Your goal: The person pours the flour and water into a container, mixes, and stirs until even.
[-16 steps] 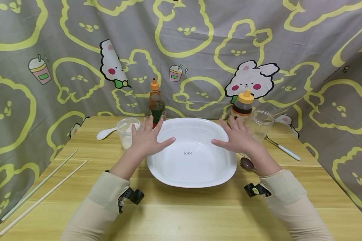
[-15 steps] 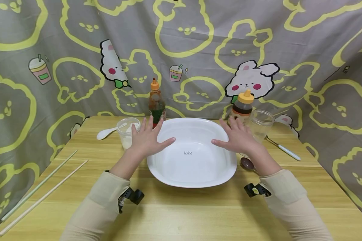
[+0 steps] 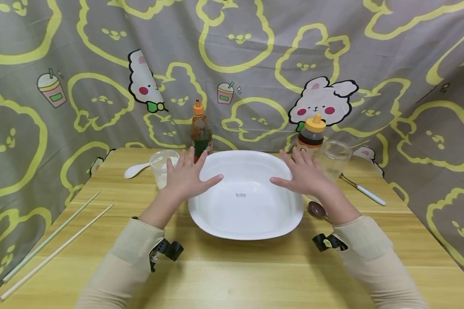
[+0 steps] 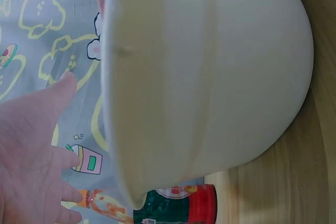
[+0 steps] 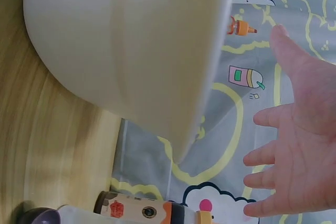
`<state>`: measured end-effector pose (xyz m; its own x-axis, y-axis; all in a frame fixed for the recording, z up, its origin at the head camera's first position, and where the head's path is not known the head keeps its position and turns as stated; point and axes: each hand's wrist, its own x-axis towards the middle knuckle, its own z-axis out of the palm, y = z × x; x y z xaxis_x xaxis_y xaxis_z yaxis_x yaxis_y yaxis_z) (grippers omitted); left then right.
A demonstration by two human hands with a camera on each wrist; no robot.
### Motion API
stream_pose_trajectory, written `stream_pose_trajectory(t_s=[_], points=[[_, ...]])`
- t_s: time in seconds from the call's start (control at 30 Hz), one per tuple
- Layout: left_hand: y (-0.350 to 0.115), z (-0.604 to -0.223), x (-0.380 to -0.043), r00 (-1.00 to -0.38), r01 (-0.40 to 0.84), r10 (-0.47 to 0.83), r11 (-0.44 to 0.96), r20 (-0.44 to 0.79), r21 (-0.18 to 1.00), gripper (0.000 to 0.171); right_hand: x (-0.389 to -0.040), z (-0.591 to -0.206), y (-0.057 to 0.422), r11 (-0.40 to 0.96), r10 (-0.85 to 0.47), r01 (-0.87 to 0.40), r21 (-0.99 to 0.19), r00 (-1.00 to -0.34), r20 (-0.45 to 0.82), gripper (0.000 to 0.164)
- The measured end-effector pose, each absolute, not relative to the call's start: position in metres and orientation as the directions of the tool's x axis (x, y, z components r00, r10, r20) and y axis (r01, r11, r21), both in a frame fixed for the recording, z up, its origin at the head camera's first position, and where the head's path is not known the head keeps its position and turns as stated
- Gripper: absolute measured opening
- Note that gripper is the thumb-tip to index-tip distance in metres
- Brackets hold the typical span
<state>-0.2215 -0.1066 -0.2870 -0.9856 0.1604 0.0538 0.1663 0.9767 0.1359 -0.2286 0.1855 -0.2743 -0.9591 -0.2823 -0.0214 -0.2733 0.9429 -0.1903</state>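
White and glossy, the basin [image 3: 245, 219] stands on the wood-grain worktop [image 3: 232, 274], with small dark letters, "bdo", on its inner floor. Above its left rim hangs the left hand [image 3: 187, 176], and above its right rim the right hand [image 3: 307, 176]. Both hands are spread wide, fingers apart and thumbs pointing inward over the basin; they hold nothing. Each wrist view shows a gap between hand and rim, so neither hand touches the basin. Beige sleeves [image 3: 116, 266] reach up to the wrists from the near side of the basin, and each carries a small black camera [image 3: 174, 250].

Just left of the basin, partly behind the left hand, is a clear cup [image 3: 161, 178] with something white in it; farther left, a white spoon [image 3: 135, 170] lies with its handle toward the cup. Behind the basin's far left corner stands an orange-capped bottle [image 3: 202, 133], upright, with a green label; behind the far right corner stands a yellow-capped bottle [image 3: 311, 133] with dark contents. Right of the basin are a clear jar [image 3: 334, 156], a utensil with a pale blue handle [image 3: 371, 195], and a dark brown spoon [image 3: 316, 209] near the rim, partly covered by the right arm. Well left of the basin, a pale green stick [image 3: 51, 237] and a wooden stick [image 3: 56, 252] lie side by side, apart. Grey cloth [image 3: 251, 43] with yellow cartoon outlines hangs behind the basin.
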Motion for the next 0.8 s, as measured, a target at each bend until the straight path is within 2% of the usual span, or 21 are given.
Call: stream_pose_trajectory(t_s=[0.2,0.37,0.6,0.8], points=[[-0.110,-0.284,-0.220,-0.987,0.158,0.153,0.976,0.049,0.150,0.089,-0.229,-0.270,0.187,0.923,-0.314,-0.306,-0.232,-0.950,0.004,0.093],[-0.115,-0.286,-0.216,-0.987,0.157,0.145,0.968,0.074,0.197,0.090,-0.228,-0.267,0.190,0.877,-0.347,-0.337,-0.342,-0.937,0.036,0.090],[-0.130,-0.293,-0.213,-0.972,0.170,0.101,0.927,0.214,0.335,0.093,-0.224,-0.283,0.205,0.697,-0.385,-0.366,-0.616,-0.917,0.108,0.079],[-0.148,-0.306,-0.212,-0.919,0.207,-0.006,0.843,0.393,0.496,0.086,-0.225,-0.315,0.217,0.463,-0.309,-0.264,-0.846,-0.943,0.125,0.068]])
